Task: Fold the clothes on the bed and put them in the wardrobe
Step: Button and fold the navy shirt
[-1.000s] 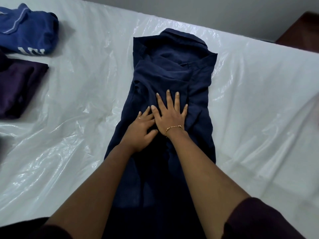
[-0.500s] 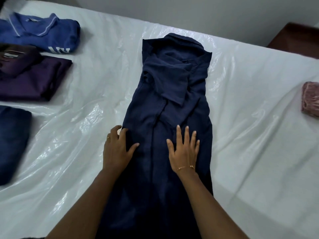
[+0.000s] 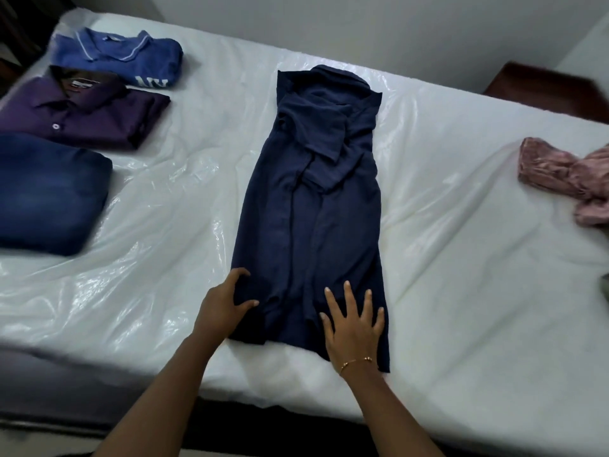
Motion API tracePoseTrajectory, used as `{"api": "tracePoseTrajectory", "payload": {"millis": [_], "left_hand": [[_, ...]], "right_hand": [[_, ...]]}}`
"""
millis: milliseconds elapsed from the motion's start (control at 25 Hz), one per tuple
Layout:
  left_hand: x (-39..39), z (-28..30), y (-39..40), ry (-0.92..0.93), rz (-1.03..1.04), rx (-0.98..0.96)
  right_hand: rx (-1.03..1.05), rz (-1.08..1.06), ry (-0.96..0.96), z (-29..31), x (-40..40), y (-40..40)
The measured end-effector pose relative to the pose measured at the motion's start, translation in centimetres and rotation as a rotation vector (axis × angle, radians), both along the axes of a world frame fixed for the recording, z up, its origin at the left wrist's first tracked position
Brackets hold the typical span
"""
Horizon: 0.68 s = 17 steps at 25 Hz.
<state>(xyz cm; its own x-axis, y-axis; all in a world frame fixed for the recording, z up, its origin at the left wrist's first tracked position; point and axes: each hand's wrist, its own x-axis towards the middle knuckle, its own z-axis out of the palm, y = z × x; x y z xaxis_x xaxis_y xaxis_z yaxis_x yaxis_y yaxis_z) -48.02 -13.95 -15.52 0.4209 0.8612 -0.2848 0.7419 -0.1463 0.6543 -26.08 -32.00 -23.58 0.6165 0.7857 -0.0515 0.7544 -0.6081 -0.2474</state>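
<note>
Navy collared shirt (image 3: 309,206), sleeves folded in, narrow long strip, lies mid-bed on glossy crinkled white plastic bed cover (image 3: 445,258). Left hand (image 3: 224,306) pinches lower left hem edge; right hand (image 3: 354,321) flat, fingers spread, on hem. Both hands slid from shirt middle down to hem.

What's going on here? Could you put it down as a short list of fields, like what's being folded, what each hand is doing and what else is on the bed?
Being folded: navy shirt, laid long and narrow, sleeves folded in
Left hand: grips the shirt's near left edge
Right hand: flat on the shirt's near end, fingers spread
Already folded, at left: blue polo, purple shirt, jeans
Not yet folded, at right: pink garment, crumpled
Surface: bed under shiny plastic
Wardrobe: not in view
</note>
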Motion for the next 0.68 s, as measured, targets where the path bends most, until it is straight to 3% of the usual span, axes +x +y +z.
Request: {"api": "tracePoseTrajectory", "payload": {"millis": [200,280,440,680], "left_hand": [[-1.7,2.3,-1.2,-0.110,0.051,-0.184],[-1.8,3.6,-1.5,-0.159,0.095,-0.256],[-1.4,7.0,-0.4,-0.357,0.174,-0.618],[3.5,11.9,7.4,-0.536,0.287,-0.770]], "right_hand": [[0.048,-0.347,0.142,0.3,3.0,-0.8],[0.051,-0.433,0.401,0.6,4.9,-0.6],[-0.121,-0.484,0.922,6.6,8.3,0.9],[0.347,-0.665,1.618,14.3,15.6,6.1]]}}
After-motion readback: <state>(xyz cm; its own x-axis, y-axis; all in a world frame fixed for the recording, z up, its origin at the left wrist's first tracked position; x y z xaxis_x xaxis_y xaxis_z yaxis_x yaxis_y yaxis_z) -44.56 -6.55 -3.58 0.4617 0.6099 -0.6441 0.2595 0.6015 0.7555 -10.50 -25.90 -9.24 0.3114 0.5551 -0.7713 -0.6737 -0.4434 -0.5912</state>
